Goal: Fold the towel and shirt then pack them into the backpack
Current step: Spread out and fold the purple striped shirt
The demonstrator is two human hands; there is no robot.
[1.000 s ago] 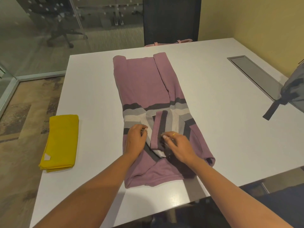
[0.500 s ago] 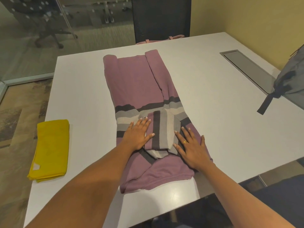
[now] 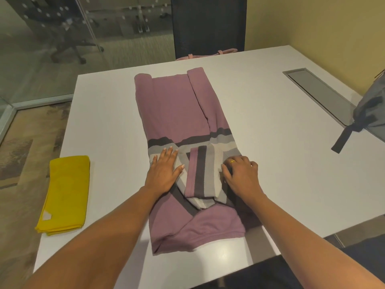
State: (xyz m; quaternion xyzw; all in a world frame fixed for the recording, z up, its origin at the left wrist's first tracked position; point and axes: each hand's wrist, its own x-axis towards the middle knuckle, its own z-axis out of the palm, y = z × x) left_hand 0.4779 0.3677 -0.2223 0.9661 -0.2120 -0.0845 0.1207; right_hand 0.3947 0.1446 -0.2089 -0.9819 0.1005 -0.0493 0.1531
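A white table (image 3: 270, 142) fills an office meeting room, with a grey recessed panel (image 3: 318, 94) set flush in its top near the right edge. At the far side stands a dark high-backed chair (image 3: 208, 26). A pink strapped item (image 3: 208, 55), possibly a bag, just shows above the table's edge. At left, a glass partition (image 3: 62, 76) dotted with white markers shows a swivel chair (image 3: 68, 38) beyond. A yellow wall (image 3: 323, 24) rises at right.

Backpack (image 3: 373, 115) partly beyond right edge
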